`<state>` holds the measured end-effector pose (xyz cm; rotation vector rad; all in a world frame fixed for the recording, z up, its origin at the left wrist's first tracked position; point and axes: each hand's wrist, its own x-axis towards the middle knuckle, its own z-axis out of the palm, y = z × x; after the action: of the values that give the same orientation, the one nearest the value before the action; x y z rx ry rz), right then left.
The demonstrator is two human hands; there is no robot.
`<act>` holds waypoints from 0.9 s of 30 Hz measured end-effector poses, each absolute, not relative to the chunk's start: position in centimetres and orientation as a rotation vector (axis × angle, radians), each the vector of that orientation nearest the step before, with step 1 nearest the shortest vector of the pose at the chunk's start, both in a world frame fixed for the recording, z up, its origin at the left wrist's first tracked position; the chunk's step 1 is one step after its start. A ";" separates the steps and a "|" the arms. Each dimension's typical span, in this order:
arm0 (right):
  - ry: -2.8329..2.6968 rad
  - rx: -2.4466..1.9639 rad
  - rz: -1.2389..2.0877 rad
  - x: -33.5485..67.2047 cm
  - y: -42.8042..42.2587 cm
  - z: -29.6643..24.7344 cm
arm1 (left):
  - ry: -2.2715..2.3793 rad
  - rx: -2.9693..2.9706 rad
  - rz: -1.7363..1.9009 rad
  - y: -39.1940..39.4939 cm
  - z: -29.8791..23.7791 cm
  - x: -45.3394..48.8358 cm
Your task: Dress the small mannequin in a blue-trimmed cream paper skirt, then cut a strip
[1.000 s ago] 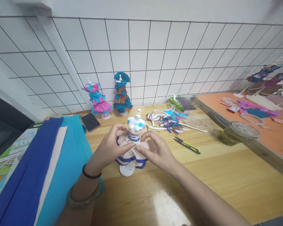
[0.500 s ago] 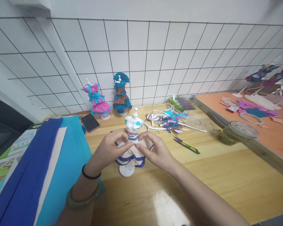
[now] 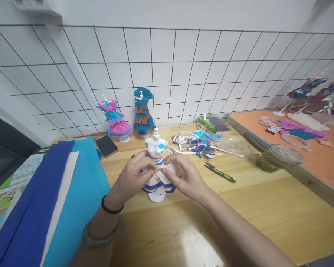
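A small white dress-form mannequin stands on a round white base, slightly tilted, with blue bits on its chest. Around its waist sits a cream paper skirt with a dark blue band near the hem. My left hand pinches the skirt's top at the waist, thumb and finger together. From the other side my right hand pinches the same waist edge, its thumb almost meeting the left one. Both hands hide the skirt's sides.
Blue and white crepe paper lies at the left beside a phone. Two dressed mannequins, one pink and one brown-teal, stand by the wall. Thread snips, paper scraps and a tape roll lie right.
The mannequin has turned and tipped a little, its base shifting right and its top left. My left hand has moved slightly right; both hands stay at the skirt's waist.
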<state>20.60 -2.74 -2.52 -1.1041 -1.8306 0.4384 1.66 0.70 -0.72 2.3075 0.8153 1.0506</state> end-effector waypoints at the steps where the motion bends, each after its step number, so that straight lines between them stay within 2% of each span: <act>1: -1.838 -1.110 0.438 20.6 -2.7 -2.5 | 0.814 2.307 1.045 0.7 -0.8 1.7; 27: -2.016 -1.177 0.281 21.8 -2.6 -1.6 | 0.907 2.287 1.044 0.5 -0.5 1.9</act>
<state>21.85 -2.62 -1.58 -1.1766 -2.0159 0.2811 1.89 0.52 -0.50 2.2870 0.9065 1.0438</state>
